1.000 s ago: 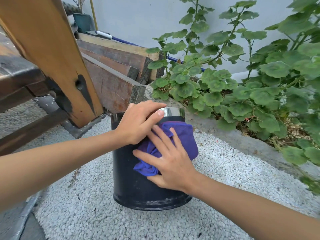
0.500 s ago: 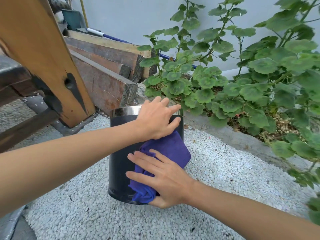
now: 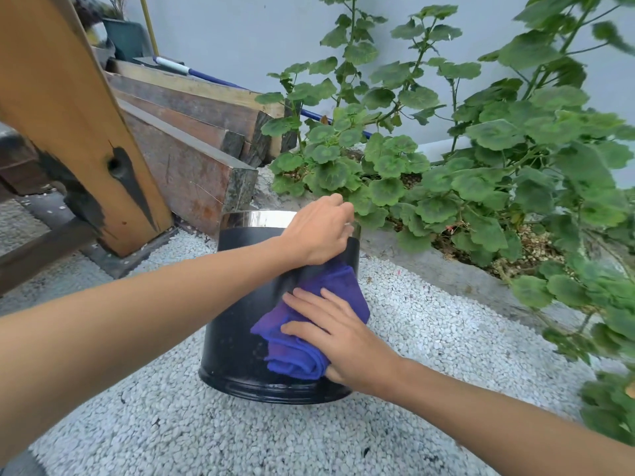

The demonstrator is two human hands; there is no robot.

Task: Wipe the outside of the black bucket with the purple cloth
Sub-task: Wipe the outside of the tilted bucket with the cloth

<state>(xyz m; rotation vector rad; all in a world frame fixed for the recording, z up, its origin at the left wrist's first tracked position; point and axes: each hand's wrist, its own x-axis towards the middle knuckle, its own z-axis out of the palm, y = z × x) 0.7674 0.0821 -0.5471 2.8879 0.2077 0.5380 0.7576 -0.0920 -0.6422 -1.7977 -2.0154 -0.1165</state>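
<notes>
White gravel [image 3: 395, 355] covers the ground of an outdoor corner, with a pale wall behind and a low concrete kerb [image 3: 446, 273] running along a bed of round-leaved green plants [image 3: 481, 173] on the right. On the gravel, near the middle of the view, stands the black bucket [image 3: 237, 324], upright, with a shiny metal band [image 3: 254, 219] around its top rim. Just behind it, to the left, dark wooden beams [image 3: 192, 166] lie stacked, and a slanted, lighter wooden post [image 3: 68, 108] with a black scorched patch crosses the upper left. A blue-and-white pole [image 3: 192, 72] lies along the top of the beams.

The left hand [image 3: 318, 231] reaches over from the left and holds the bucket's top rim on its right side, fingers curled over the edge so that its grip is clamped on the rim. The right hand [image 3: 338, 334] lies flat against the bucket's side, fingers straight and spread, pressing the purple cloth [image 3: 330, 290] onto the black wall. The cloth is bunched and folded, running from just under the left hand down to near the bucket's base, where a thick fold sits under the heel of the right hand.
</notes>
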